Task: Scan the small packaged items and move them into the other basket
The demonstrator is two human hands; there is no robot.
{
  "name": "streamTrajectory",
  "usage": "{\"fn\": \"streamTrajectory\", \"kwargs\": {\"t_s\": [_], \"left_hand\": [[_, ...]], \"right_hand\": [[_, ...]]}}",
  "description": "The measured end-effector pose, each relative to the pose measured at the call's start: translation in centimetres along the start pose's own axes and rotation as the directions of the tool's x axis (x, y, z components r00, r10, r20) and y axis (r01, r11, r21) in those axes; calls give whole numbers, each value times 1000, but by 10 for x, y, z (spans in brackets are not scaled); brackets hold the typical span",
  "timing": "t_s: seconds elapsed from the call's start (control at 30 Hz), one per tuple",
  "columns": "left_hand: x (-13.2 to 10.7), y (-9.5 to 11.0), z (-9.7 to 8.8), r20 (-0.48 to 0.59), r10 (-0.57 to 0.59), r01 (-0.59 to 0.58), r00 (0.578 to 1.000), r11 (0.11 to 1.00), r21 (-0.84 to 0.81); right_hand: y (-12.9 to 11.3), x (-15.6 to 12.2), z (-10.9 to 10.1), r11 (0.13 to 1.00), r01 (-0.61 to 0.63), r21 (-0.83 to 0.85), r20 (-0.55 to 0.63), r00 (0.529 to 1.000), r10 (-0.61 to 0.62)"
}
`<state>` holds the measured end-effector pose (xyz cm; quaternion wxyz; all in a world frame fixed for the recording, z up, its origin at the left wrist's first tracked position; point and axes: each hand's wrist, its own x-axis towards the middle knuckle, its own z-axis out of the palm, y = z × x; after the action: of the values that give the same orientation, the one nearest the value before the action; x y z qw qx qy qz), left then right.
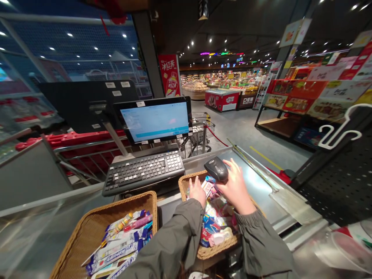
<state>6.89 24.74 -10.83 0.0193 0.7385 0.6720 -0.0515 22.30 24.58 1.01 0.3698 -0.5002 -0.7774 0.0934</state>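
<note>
My right hand [236, 190] is closed around a black barcode scanner [216, 168], its grip hidden by the hand. The scanner's head sits over the far part of a wicker basket [217, 250] full of small packaged goods. Reaching into that basket's far left side, my left hand [198, 192] has fingers stretched and apart. Beside its fingers are a pink-and-white packet [208, 187] and a blue wrapped item [210, 179]. A second wicker basket [87, 224] at left holds blue-and-white wrapped sticks [116, 254] and a pink tube [138, 223].
A black keyboard [145, 169] lies behind the baskets, below a lit monitor [158, 120]. The metal counter [255, 174] extends right, with a flat strip along its far edge. A white hanger [338, 131] is on a dark panel at right. Shopping carts [197, 133] stand beyond.
</note>
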Motion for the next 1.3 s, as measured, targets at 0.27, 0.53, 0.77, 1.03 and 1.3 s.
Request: {"fn": "streamTrajectory", "kwargs": {"t_s": [0.27, 0.53, 0.77, 1.03, 1.3], "left_hand": [[-15, -24, -28, -147, 7, -28, 989, 990, -139], [-37, -52, -64, -354, 66, -127, 933, 980, -153], [-56, -78, -99, -514, 46, -112, 857, 989, -99], [-83, -117, -147, -616, -13, -55, 788, 994, -92], [-104, -150, -170, -618, -78, 18, 782, 994, -103]], "right_hand": [[6, -1, -1, 1000, -26, 16, -11, 1000, 26], [-5, -7, -1, 1000, -2, -15, -35, 999, 2], [-19, -11, -2, 997, 65, -47, -73, 995, -68], [-44, -17, -3, 991, 136, -7, -100, 986, -136], [-80, -24, 2, 979, 202, 17, -26, 979, -201]]}}
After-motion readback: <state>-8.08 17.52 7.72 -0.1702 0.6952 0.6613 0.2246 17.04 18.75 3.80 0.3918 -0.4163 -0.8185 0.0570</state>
